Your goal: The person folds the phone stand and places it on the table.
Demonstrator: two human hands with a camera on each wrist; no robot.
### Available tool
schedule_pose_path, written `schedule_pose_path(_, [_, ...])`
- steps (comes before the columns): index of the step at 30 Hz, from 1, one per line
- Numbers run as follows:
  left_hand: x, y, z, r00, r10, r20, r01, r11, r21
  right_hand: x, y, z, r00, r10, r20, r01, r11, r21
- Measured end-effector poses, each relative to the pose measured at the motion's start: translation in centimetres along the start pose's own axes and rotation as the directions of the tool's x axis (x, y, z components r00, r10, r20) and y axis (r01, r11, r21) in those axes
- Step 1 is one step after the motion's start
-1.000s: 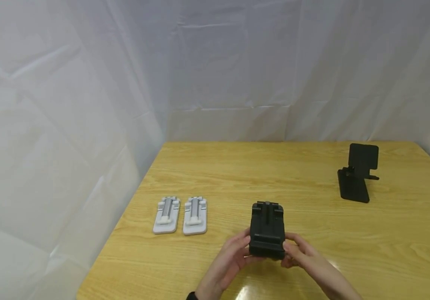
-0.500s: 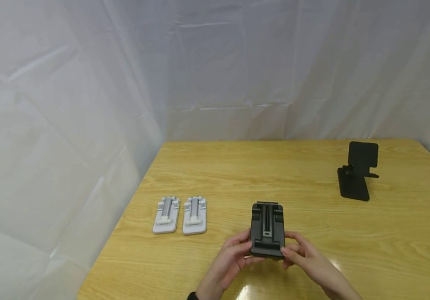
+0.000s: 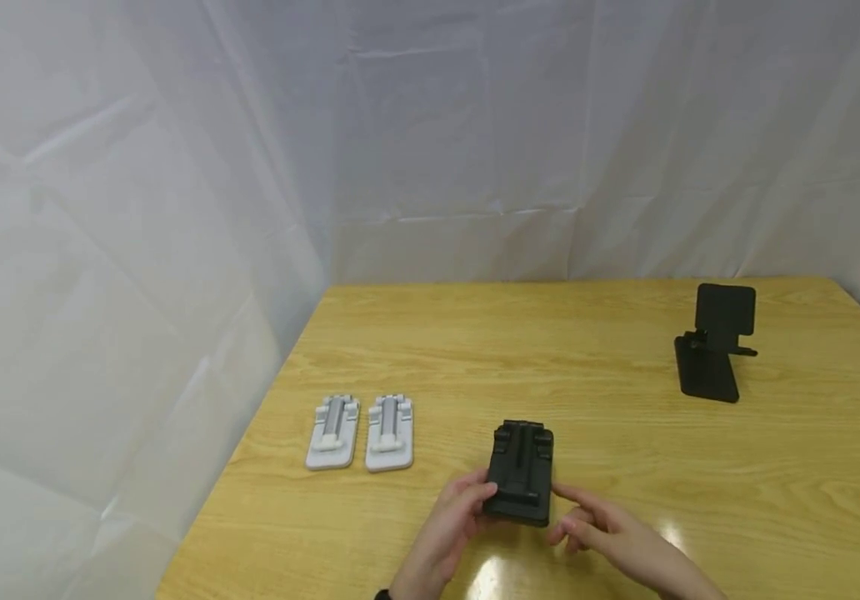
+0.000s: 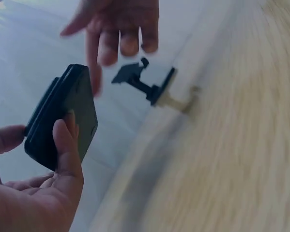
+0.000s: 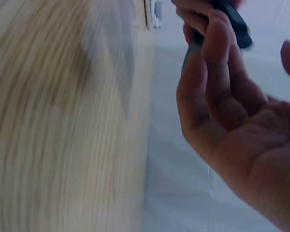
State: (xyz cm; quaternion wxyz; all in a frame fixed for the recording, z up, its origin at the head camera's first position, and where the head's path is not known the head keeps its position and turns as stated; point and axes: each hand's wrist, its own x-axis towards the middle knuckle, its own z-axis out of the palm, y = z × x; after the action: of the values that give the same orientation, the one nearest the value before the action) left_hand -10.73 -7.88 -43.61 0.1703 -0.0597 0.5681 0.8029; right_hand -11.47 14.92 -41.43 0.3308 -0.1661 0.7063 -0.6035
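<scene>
A black folded phone stand [image 3: 520, 475] is tilted above the near part of the table. My left hand [image 3: 448, 529] grips it by its left edge, thumb on the front face and fingers behind, as the left wrist view also shows. Just right of it is my right hand [image 3: 610, 533], with the index fingertip right at the stand's edge and the other fingers loosely bent, holding nothing. In the right wrist view, the fingers of the right hand [image 5: 232, 101] overlap part of the stand.
Two white folded phone stands [image 3: 332, 433] lie side by side on the left of the wooden table [image 3: 550, 350]. An unfolded black phone stand [image 3: 709, 367] is upright at the back right. A pale sheet [image 3: 460, 142] hangs behind.
My right hand has let go of the black phone stand and moved slightly off its right edge. The left hand has carried it a little left and nearer, turning it slightly.
</scene>
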Motion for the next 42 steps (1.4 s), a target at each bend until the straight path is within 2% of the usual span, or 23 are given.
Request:
schedule_pose_path(3, [0.1, -0.4, -1.1, 0.999, 0.024, -0.042, -0.020, 0.995, 0.095, -0.8, 0.3, -0.5, 0.999, -0.020, 0.043, 0.020, 1.000, -0.003])
schedule_pose_path(6, [0.5, -0.1, -2.5, 0.996, 0.027, -0.090, -0.011, 0.984, 0.179, -1.8, 0.5, -1.4, 1.000, -0.006, 0.019, 0.005, 1.000, 0.013])
schedule_pose_path(10, [1.0, 0.8, -4.4, 0.988, 0.033, -0.152, 0.007, 0.966, 0.257, -3.0, 1.0, -2.8, 0.999, -0.040, -0.007, 0.041, 0.997, 0.063])
schedule_pose_path(13, [1.4, 1.5, -5.6, 0.984, 0.062, -0.165, -0.008, 0.951, 0.308, -3.7, 1.5, -3.5, 0.996, -0.093, 0.016, 0.090, 0.987, 0.134])
schedule_pose_path(16, [1.9, 1.9, -6.3, 0.985, 0.098, -0.140, -0.045, 0.938, 0.345, -4.1, 1.8, -4.0, 0.991, -0.129, 0.034, 0.120, 0.976, 0.182])
schedule_pose_path(19, [2.3, 2.0, -6.4, 0.989, 0.107, -0.105, -0.064, 0.936, 0.346, -4.3, 2.0, -4.1, 0.992, -0.122, 0.023, 0.115, 0.975, 0.189])
schedule_pose_path(22, [2.5, 2.1, -6.2, 0.992, 0.084, -0.090, -0.051, 0.946, 0.319, -4.4, 2.1, -4.0, 0.995, -0.099, 0.005, 0.096, 0.976, 0.193])
schedule_pose_path(25, [2.6, 2.2, -6.1, 0.991, 0.071, -0.113, -0.034, 0.953, 0.301, -4.3, 2.2, -4.0, 0.996, -0.086, -0.005, 0.085, 0.976, 0.198])
schedule_pose_path(29, [2.5, 2.4, -6.3, 0.983, 0.087, -0.160, -0.034, 0.950, 0.309, -4.4, 2.5, -4.0, 0.998, -0.067, -0.017, 0.069, 0.978, 0.198])
schedule_pose_path(33, [2.0, 2.6, -6.5, 0.982, 0.103, -0.156, -0.042, 0.935, 0.353, -4.5, 2.7, -4.2, 0.998, -0.045, -0.032, 0.050, 0.981, 0.189])
schedule_pose_path(39, [1.1, 2.9, -6.1, 0.987, 0.117, -0.113, -0.054, 0.889, 0.455, -5.1, 3.1, -5.1, 0.996, -0.079, -0.031, 0.083, 0.985, 0.154])
schedule_pose_path(42, [0.8, 3.2, -6.1, 0.987, 0.122, -0.105, -0.057, 0.875, 0.480, -5.4, 3.3, -5.6, 0.998, -0.050, -0.040, 0.056, 0.985, 0.162])
